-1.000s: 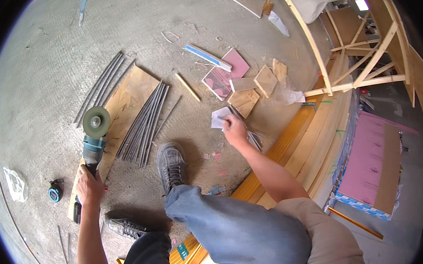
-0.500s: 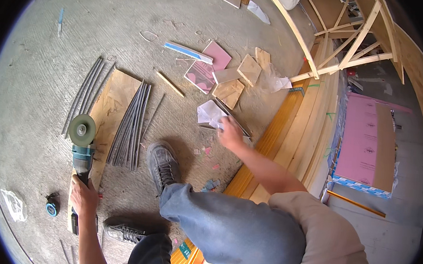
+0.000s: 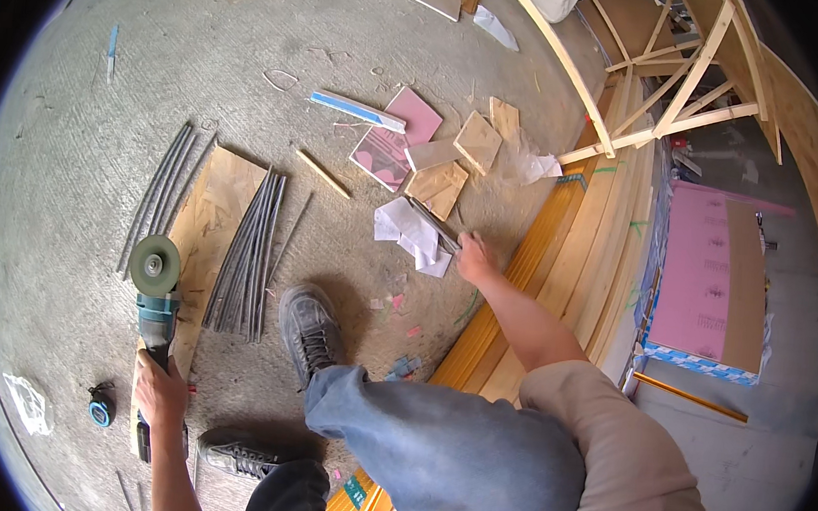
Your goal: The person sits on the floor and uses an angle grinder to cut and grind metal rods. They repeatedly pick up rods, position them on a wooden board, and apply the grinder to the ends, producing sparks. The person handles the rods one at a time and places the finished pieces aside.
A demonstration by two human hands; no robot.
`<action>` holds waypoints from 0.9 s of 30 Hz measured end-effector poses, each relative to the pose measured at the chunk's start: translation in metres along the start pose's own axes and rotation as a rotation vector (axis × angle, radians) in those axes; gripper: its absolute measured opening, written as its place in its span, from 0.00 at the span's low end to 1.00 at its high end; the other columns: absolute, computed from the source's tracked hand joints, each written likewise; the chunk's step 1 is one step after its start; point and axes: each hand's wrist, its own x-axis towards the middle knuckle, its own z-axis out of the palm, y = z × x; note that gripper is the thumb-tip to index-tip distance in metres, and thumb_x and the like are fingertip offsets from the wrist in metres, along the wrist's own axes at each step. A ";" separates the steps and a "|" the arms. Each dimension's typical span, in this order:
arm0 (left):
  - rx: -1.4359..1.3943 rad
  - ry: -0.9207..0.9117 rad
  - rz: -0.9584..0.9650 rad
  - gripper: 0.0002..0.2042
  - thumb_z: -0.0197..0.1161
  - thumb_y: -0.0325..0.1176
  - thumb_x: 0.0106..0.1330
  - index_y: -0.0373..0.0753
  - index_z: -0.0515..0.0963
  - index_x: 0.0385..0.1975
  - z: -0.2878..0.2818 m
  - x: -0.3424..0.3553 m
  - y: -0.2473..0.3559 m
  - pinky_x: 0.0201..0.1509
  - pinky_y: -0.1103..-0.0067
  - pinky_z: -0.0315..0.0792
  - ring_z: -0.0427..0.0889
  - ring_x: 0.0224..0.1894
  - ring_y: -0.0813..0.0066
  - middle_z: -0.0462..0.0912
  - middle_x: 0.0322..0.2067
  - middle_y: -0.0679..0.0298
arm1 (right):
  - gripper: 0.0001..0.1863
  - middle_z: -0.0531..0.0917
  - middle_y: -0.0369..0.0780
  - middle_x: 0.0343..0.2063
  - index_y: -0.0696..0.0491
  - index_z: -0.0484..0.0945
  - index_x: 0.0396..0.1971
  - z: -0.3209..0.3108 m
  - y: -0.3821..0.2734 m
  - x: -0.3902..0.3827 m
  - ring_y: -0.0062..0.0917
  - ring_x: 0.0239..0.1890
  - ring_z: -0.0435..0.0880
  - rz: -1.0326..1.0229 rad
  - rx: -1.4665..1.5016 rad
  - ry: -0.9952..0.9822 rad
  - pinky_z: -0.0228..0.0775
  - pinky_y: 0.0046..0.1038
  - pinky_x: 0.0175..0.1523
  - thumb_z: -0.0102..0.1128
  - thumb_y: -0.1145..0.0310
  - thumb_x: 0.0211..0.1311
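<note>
My left hand (image 3: 161, 390) is wrapped round the body of a teal and black angle grinder (image 3: 156, 317). Its disc points away from me, and the tool rests on a long wooden board (image 3: 227, 188). Grey metal rods lie on both sides of that board: a few on the left (image 3: 159, 193) and a thicker bunch (image 3: 248, 252) on the right. Farther right, my right hand (image 3: 478, 258) is closed round the near end of some short dark rods (image 3: 434, 221). A crumpled white paper sheet (image 3: 402, 221) lies against these rods; my fingers partly hide the grip.
Pink board offcuts (image 3: 383, 153), wood scraps (image 3: 478, 141) and a pencil-like stick (image 3: 323, 174) lie beyond my right hand. Stacked lumber (image 3: 562, 268) runs along the right, with a wooden frame (image 3: 692, 76) above. A tape measure (image 3: 101, 406) sits at left. My shoe (image 3: 309, 334) stands between my hands.
My right hand has let go of the paper and moved right, onto the near end of the short rods. The paper has spread out beneath them. My left hand stays on the grinder.
</note>
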 end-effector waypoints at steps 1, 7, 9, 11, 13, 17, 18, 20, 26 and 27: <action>-0.003 -0.018 -0.006 0.19 0.58 0.38 0.67 0.31 0.63 0.48 0.000 0.000 0.004 0.42 0.55 0.73 0.80 0.40 0.40 0.77 0.38 0.41 | 0.15 0.74 0.46 0.52 0.51 0.72 0.45 0.005 0.005 0.007 0.48 0.52 0.76 0.018 0.015 0.023 0.71 0.46 0.53 0.60 0.68 0.58; -0.019 -0.011 0.001 0.20 0.57 0.39 0.68 0.31 0.62 0.50 0.002 0.001 0.003 0.42 0.54 0.72 0.79 0.41 0.39 0.77 0.39 0.42 | 0.19 0.79 0.49 0.48 0.54 0.72 0.45 0.018 0.012 0.029 0.47 0.54 0.76 0.006 0.103 -0.027 0.70 0.43 0.56 0.63 0.68 0.53; -0.013 -0.024 -0.008 0.20 0.57 0.39 0.67 0.31 0.62 0.50 0.000 0.001 0.000 0.43 0.54 0.73 0.79 0.41 0.39 0.77 0.40 0.42 | 0.18 0.81 0.50 0.43 0.55 0.73 0.44 0.014 0.012 0.030 0.47 0.53 0.77 -0.079 0.129 -0.071 0.71 0.42 0.54 0.63 0.68 0.53; -0.010 -0.029 0.003 0.21 0.57 0.39 0.67 0.32 0.62 0.51 0.005 0.002 0.000 0.42 0.54 0.73 0.79 0.40 0.39 0.77 0.40 0.42 | 0.16 0.81 0.51 0.41 0.56 0.73 0.42 0.018 0.024 0.028 0.48 0.51 0.78 -0.082 0.169 -0.071 0.71 0.43 0.52 0.63 0.69 0.53; 0.014 -0.065 -0.010 0.22 0.57 0.41 0.68 0.31 0.62 0.52 0.003 0.002 0.005 0.43 0.56 0.73 0.80 0.41 0.40 0.78 0.41 0.40 | 0.15 0.82 0.52 0.39 0.57 0.73 0.41 0.021 0.036 0.022 0.50 0.49 0.78 -0.102 0.218 -0.045 0.71 0.44 0.51 0.63 0.71 0.54; 0.015 -0.044 -0.011 0.23 0.56 0.42 0.68 0.30 0.63 0.53 0.005 0.003 0.000 0.43 0.57 0.74 0.81 0.41 0.41 0.79 0.41 0.40 | 0.13 0.81 0.52 0.38 0.57 0.72 0.43 0.014 0.043 0.008 0.50 0.47 0.79 -0.187 0.291 0.048 0.70 0.44 0.50 0.60 0.74 0.58; 0.017 -0.058 -0.015 0.23 0.56 0.42 0.68 0.30 0.63 0.53 0.005 0.004 0.001 0.43 0.57 0.74 0.81 0.40 0.42 0.79 0.40 0.41 | 0.14 0.81 0.52 0.38 0.57 0.71 0.43 0.013 0.045 0.006 0.50 0.46 0.79 -0.195 0.302 0.059 0.70 0.43 0.49 0.60 0.74 0.58; -0.008 -0.037 -0.011 0.21 0.58 0.40 0.67 0.30 0.63 0.49 0.005 0.003 0.000 0.42 0.56 0.73 0.80 0.40 0.42 0.77 0.39 0.42 | 0.14 0.81 0.53 0.39 0.57 0.71 0.45 0.008 0.045 0.002 0.49 0.46 0.80 -0.212 0.317 0.054 0.70 0.43 0.50 0.59 0.73 0.60; -0.041 -0.014 -0.007 0.20 0.60 0.38 0.65 0.31 0.63 0.46 0.005 0.003 -0.001 0.43 0.57 0.73 0.79 0.40 0.42 0.76 0.38 0.43 | 0.14 0.80 0.53 0.45 0.57 0.71 0.47 -0.022 0.019 0.007 0.49 0.49 0.78 -0.230 0.484 -0.061 0.70 0.42 0.52 0.55 0.71 0.62; -0.043 -0.011 -0.011 0.19 0.61 0.38 0.65 0.31 0.64 0.46 0.005 0.003 -0.004 0.43 0.57 0.73 0.79 0.40 0.42 0.76 0.38 0.43 | 0.14 0.79 0.53 0.46 0.57 0.71 0.47 -0.029 0.007 0.011 0.49 0.49 0.78 -0.232 0.506 -0.063 0.69 0.42 0.52 0.54 0.71 0.62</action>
